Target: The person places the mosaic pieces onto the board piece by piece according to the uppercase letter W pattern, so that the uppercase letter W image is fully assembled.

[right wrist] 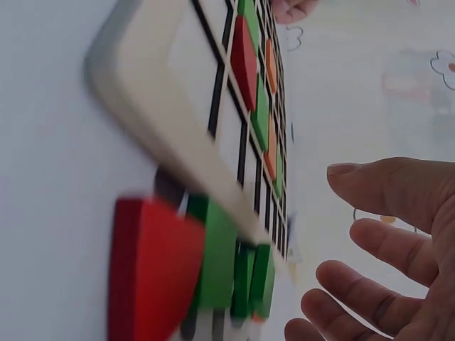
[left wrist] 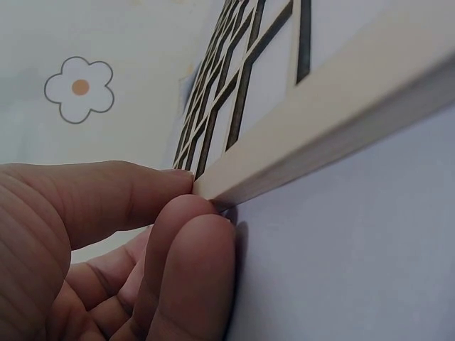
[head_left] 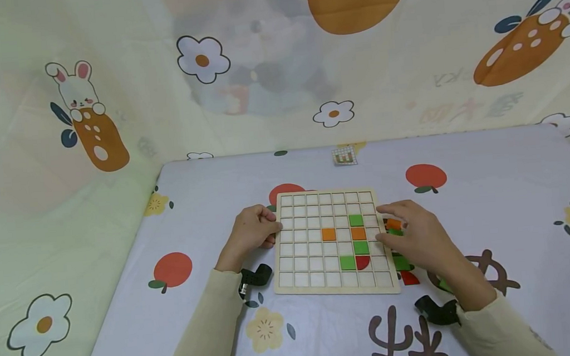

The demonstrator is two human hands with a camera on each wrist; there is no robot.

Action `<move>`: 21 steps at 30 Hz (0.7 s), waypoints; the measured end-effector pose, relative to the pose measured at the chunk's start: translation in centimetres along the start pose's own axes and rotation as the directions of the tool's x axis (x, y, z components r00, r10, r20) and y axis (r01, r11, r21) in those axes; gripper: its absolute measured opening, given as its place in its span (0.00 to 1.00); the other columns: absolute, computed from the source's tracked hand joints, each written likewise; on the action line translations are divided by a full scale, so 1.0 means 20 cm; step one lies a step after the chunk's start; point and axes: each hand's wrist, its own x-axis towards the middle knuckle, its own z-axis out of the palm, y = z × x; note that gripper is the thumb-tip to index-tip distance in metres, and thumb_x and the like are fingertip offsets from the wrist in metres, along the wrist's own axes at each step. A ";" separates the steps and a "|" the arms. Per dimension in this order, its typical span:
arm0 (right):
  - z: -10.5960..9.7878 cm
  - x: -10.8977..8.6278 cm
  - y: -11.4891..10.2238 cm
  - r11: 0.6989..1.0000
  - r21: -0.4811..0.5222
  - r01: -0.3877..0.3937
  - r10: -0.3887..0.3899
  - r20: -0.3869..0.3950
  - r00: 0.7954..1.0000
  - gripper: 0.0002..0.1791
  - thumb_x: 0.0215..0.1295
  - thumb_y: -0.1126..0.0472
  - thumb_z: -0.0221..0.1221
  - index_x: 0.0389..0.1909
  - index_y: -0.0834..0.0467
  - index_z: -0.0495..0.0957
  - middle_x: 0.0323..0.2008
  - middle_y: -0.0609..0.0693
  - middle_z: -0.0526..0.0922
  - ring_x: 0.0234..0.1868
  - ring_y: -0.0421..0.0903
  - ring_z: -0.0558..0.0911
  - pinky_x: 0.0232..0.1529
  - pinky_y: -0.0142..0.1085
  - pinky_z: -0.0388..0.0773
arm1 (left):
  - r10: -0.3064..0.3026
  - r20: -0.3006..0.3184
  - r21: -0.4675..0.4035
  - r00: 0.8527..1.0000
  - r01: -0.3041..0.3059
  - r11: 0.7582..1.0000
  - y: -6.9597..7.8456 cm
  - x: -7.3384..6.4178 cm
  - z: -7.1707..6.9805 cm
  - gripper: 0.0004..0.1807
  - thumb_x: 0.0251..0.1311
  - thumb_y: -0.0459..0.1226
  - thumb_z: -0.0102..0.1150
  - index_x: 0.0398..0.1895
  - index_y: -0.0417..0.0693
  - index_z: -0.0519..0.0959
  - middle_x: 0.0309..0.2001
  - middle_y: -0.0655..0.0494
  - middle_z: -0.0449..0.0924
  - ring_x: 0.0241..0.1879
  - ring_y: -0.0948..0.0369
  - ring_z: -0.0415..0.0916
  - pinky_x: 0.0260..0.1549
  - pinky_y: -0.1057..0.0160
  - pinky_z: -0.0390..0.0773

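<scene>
A pale wooden grid board [head_left: 336, 291] lies on the table between both hands. Three green squares, two orange squares and a red quarter-round piece [head_left: 363, 262] sit in cells toward its right side. My left hand [head_left: 252, 228] pinches the board's left edge, thumb on top and curled fingers against the side, as the left wrist view shows. Held apart from each other, the thumb and fingers of my right hand [head_left: 422, 237] hover at the right edge with nothing between them. Loose green blocks [head_left: 401, 262] and a red block [right wrist: 156, 266] lie beside that edge, partly hidden by the right hand.
At the back of the table lies a small card [head_left: 345, 156] with a printed grid pattern. A patterned cloth [head_left: 261, 129] hangs behind the table. Black wrist cameras, one on the left [head_left: 258, 275] and one on the right [head_left: 436, 310], sit close to the tabletop.
</scene>
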 end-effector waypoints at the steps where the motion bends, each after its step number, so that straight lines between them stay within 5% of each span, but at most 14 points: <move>1: 0.00 0.00 0.01 1.000 -0.006 -0.007 0.007 0.000 1.000 0.34 0.63 0.59 0.72 0.68 0.64 0.75 0.66 0.67 0.74 0.65 0.68 0.73 0.58 0.65 0.78 | 0.000 -0.001 0.002 1.000 0.000 1.000 0.00 0.00 0.00 0.08 0.64 0.31 0.69 0.41 0.39 0.78 0.27 0.51 0.81 0.19 0.62 0.78 0.20 0.67 0.83; 5: -0.01 -0.02 0.05 0.999 -0.012 -0.039 0.039 0.002 0.999 0.33 0.63 0.59 0.72 0.67 0.64 0.76 0.65 0.67 0.74 0.61 0.67 0.74 0.55 0.63 0.80 | -0.003 -0.003 0.003 1.000 0.003 1.000 0.01 -0.01 -0.01 0.08 0.64 0.31 0.69 0.41 0.39 0.78 0.27 0.50 0.81 0.19 0.62 0.78 0.20 0.67 0.83; 11: -0.01 -0.02 0.08 0.998 -0.025 -0.062 0.062 0.003 0.998 0.29 0.61 0.60 0.72 0.63 0.65 0.80 0.57 0.66 0.78 0.50 0.61 0.76 0.37 0.45 0.83 | -0.001 -0.002 0.004 1.000 0.001 1.000 0.01 -0.01 -0.01 0.09 0.64 0.31 0.69 0.41 0.39 0.78 0.26 0.50 0.80 0.18 0.62 0.77 0.20 0.67 0.83; 21: 0.00 -0.04 0.10 0.994 -0.052 -0.093 0.094 0.028 0.995 0.30 0.58 0.62 0.73 0.61 0.67 0.81 0.50 0.65 0.79 0.48 0.61 0.77 0.37 0.46 0.86 | 0.004 0.000 0.003 1.000 -0.004 1.000 0.01 -0.01 -0.01 0.09 0.64 0.31 0.69 0.41 0.39 0.78 0.27 0.51 0.80 0.18 0.62 0.77 0.20 0.67 0.83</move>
